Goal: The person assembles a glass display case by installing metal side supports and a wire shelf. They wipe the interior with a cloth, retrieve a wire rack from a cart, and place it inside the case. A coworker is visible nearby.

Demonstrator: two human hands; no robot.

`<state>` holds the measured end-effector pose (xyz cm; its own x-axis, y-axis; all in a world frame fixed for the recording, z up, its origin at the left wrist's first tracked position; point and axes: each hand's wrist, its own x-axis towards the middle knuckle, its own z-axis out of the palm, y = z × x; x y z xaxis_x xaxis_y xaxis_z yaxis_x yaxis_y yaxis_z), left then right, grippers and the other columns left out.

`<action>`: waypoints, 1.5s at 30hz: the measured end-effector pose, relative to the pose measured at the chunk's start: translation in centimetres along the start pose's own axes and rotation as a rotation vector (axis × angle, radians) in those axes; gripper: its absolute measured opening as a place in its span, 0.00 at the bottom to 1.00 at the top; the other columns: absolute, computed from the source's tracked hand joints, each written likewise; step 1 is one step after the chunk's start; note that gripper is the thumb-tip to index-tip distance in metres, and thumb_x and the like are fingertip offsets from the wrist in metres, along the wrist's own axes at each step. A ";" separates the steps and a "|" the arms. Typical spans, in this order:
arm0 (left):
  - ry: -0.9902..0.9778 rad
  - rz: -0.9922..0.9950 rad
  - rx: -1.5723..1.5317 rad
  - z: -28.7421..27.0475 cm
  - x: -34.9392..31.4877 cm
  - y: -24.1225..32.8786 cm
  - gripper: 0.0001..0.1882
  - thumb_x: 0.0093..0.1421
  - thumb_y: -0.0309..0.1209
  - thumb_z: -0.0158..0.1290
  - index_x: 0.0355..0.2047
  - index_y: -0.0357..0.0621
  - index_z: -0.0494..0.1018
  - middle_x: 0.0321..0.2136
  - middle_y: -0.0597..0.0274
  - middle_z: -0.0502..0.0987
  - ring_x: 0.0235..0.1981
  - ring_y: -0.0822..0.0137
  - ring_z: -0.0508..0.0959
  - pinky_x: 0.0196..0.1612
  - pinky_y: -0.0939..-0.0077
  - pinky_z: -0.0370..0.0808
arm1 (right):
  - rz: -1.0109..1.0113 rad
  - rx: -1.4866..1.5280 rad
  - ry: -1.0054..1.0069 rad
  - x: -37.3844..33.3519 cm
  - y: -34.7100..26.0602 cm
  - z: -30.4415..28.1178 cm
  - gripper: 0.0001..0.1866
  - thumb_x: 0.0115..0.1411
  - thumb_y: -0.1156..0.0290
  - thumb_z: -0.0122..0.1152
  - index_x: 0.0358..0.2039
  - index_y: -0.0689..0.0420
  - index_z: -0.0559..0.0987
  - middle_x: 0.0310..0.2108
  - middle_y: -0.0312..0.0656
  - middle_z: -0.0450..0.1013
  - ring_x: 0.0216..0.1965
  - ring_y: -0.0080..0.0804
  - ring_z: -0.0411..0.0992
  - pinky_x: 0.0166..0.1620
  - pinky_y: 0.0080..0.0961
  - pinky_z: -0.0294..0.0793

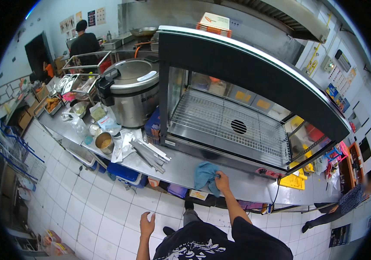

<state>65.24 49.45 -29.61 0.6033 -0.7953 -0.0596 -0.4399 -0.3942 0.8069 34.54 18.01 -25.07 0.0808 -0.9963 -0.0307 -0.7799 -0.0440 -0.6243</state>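
The right hand point(222, 181) pinches a crumpled blue cloth point(206, 175) lying near the front edge of the steel counter point(246, 186), with bare counter open toward 3 o'clock. The left hand point(147, 225) hangs spread and empty above the white tiled floor point(103, 216). At 12 o'clock stands a glass warmer point(237, 104) with bare wire racks. At 10 o'clock a cup point(104, 142) holds brown liquid, beside a round steel cooker point(131, 92).

Commercial kitchen, as I see it from above.
I look down on a white tiled floor point(107, 216) beside a long stainless steel surface point(181, 167), a glass-fronted warming cabinet point(237, 104) and large rice cooker point(129, 91) on it, an extraction hood point(298, 17) overhead, pale walls point(55, 26) with posters.
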 end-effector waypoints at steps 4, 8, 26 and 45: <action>-0.166 -0.084 -0.330 2.8 4.0 7.5 0.17 0.60 0.36 0.55 0.42 0.33 0.73 0.40 0.47 0.76 0.37 0.57 0.80 0.39 0.70 0.76 | 0.055 0.398 0.471 3.3 0.9 -8.3 0.17 0.59 0.68 0.52 0.48 0.60 0.76 0.44 0.50 0.75 0.48 0.42 0.72 0.52 0.34 0.68; -0.267 0.068 -0.582 7.6 11.0 18.1 0.17 0.63 0.30 0.52 0.49 0.31 0.67 0.38 0.52 0.76 0.38 0.64 0.80 0.39 0.78 0.77 | -0.157 0.459 0.687 9.2 0.9 -21.5 0.18 0.63 0.70 0.44 0.49 0.67 0.72 0.47 0.53 0.71 0.50 0.43 0.68 0.53 0.34 0.64; -0.172 -0.313 -1.564 24.1 33.0 33.6 0.29 0.62 0.31 0.53 0.61 0.52 0.55 0.54 0.59 0.69 0.48 0.62 0.75 0.44 0.66 0.77 | -0.094 -0.472 0.270 34.1 -4.6 -10.6 0.35 0.61 0.44 0.47 0.61 0.54 0.65 0.63 0.50 0.59 0.65 0.52 0.53 0.65 0.44 0.49; -0.081 -0.406 -1.543 23.9 32.7 34.0 0.27 0.60 0.28 0.54 0.59 0.49 0.60 0.52 0.61 0.71 0.43 0.62 0.77 0.43 0.60 0.78 | -0.125 -0.520 0.189 39.9 5.4 -20.9 0.30 0.61 0.50 0.48 0.57 0.57 0.70 0.59 0.52 0.64 0.60 0.53 0.61 0.62 0.45 0.55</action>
<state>54.14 -0.98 -18.12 0.4500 -0.7997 -0.3976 0.8278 0.2064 0.5218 20.58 -23.53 -13.35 0.1166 -0.9751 0.1885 -0.9785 -0.1453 -0.1463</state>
